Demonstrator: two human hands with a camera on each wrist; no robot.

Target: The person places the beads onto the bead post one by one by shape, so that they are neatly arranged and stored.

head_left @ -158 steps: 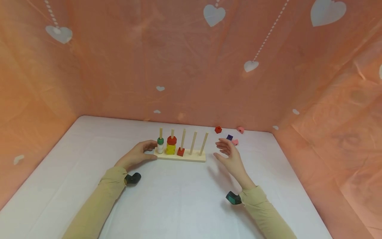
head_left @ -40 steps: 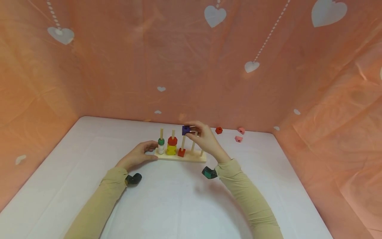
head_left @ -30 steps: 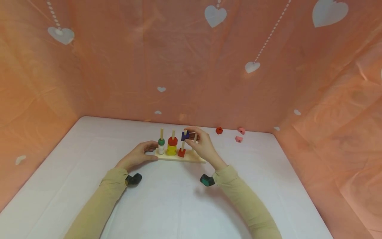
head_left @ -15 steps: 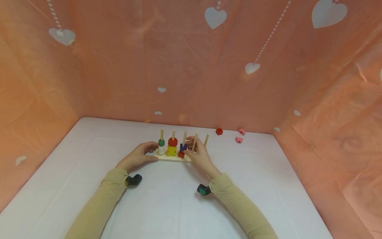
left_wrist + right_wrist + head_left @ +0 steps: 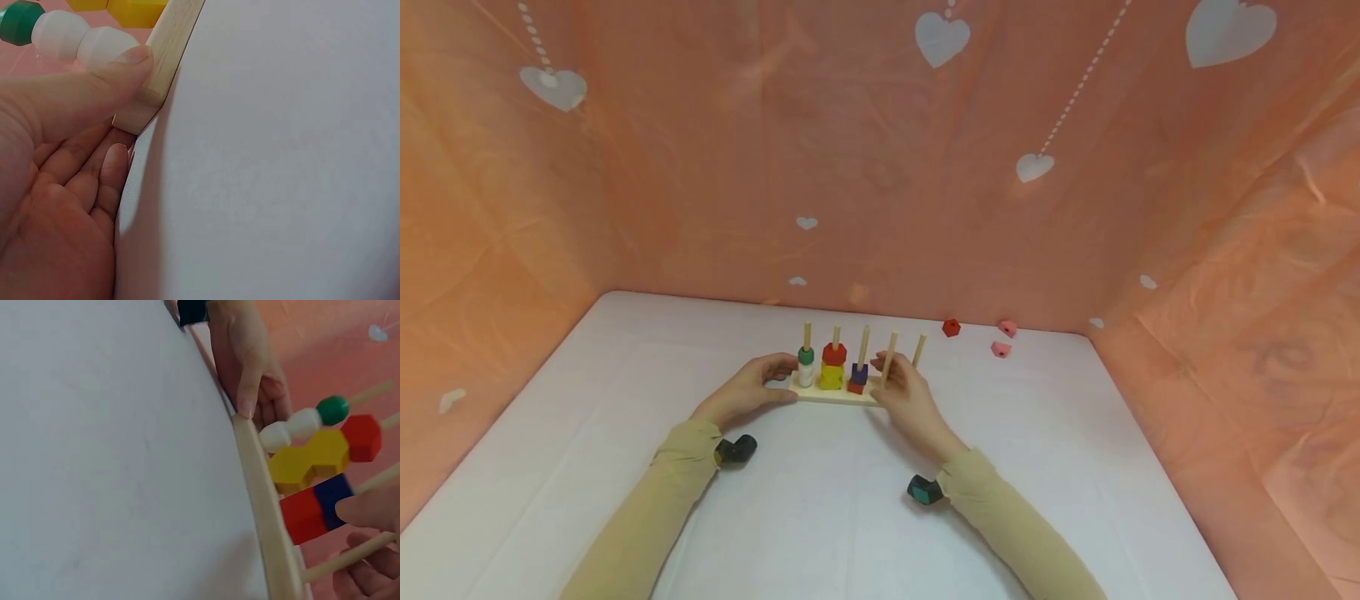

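Note:
A wooden peg board with several upright pegs lies on the table. My left hand grips its left end, the thumb pressed on the wood. White beads and a green bead fill the first peg. Yellow beads with a red bead above them sit on the second. On the third, a dark blue cube rests upon a red cube. Beside these cubes, my right hand stands with parted fingers around the bare fourth peg, holding nothing.
Toward the table's back edge lie a loose red bead and two pink beads, one farther back and one nearer. An orange-pink curtain with hearts surrounds the white table.
My right hand picked up the blue cube from the right, slid it down the third peg onto the red cube, then let go and drew slightly right. My left hand stayed put.

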